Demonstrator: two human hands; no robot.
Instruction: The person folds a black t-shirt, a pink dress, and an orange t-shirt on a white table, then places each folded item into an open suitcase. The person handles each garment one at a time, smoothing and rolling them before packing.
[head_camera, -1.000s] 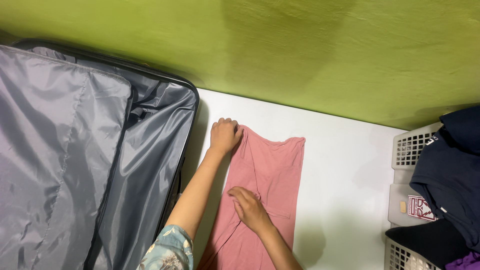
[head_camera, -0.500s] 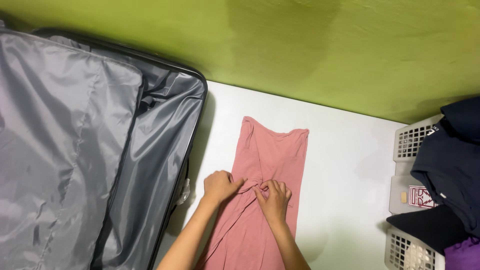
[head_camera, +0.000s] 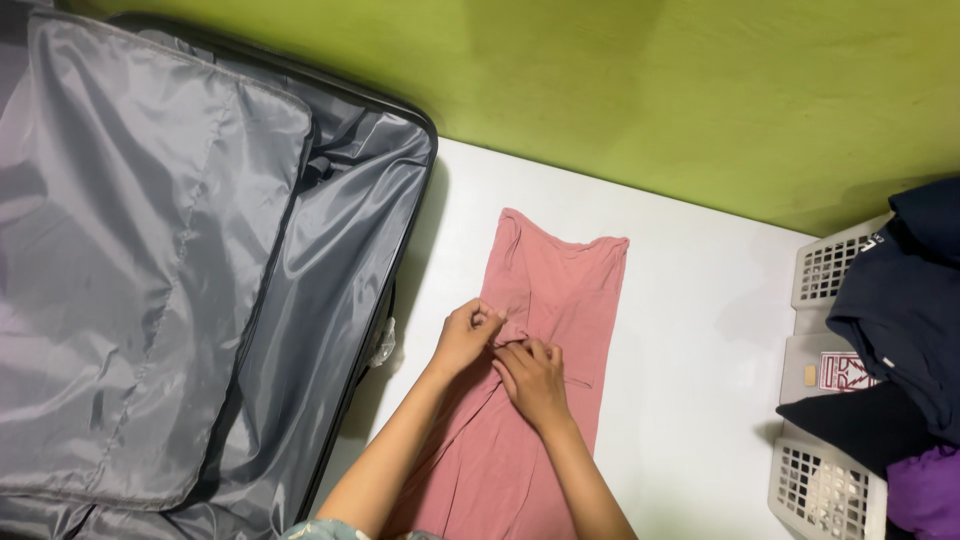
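A: Pink garment (head_camera: 560, 300), folded into a long strip, is lying flat on the white tabletop (head_camera: 690, 330), just right of the open suitcase (head_camera: 200, 260). Looks light, soft, limp knit; I'd judge it's sagging wherever it's lifted, no slip or break risk.

B: Grip points?

A: Best by a folded edge or pinched crease. Left hand (head_camera: 464, 338) is pinching a fold at the strip's middle, fingers closed on cloth. Right hand (head_camera: 530, 378) is lying beside it, touching it, fingertips curled onto the same crease; how tightly it's gripping, can't tell.

B: Axis?

A: Long axis is running from the person toward the green wall (head_camera: 650, 90), tilting slightly right. Far end, near the wall, is showing a dipped, neckline-like edge; near end is passing under the arms, out of frame.

B: Anything else?

A: Laundry basket (head_camera: 825, 270) with dark clothes (head_camera: 900, 330), well right of the suitcase, apart from the garment.
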